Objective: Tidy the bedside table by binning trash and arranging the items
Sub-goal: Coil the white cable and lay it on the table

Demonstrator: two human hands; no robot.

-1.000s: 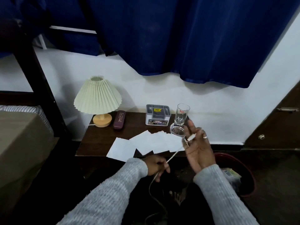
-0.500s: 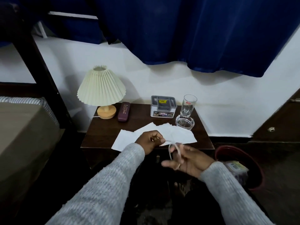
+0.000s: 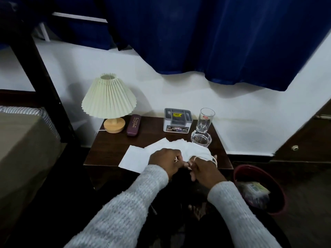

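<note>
A dark wooden bedside table point(image 3: 111, 151) holds several white paper sheets point(image 3: 134, 156) spread along its front edge. My left hand point(image 3: 165, 161) and my right hand point(image 3: 204, 170) meet over the front edge, fingertips touching. A thin white cable point(image 3: 215, 160) is coiled in loops around my right hand, and my left hand pinches its end. At the back stand a cream pleated lamp point(image 3: 108, 97), a maroon glasses case point(image 3: 134, 124), a grey organiser box point(image 3: 177, 119), a tall drinking glass point(image 3: 205, 120) and a glass ashtray point(image 3: 201, 139).
A red bin point(image 3: 279, 208) with wrappers inside stands on the floor right of the table. A bed point(image 3: 21, 140) and its dark post fill the left. A blue curtain point(image 3: 197, 36) hangs above. My bare foot point(image 3: 197, 209) shows below.
The cable hung down between my spread hands before; now it is wound into a coil on my right hand. Both hands came together and moved up over the table's front edge.
</note>
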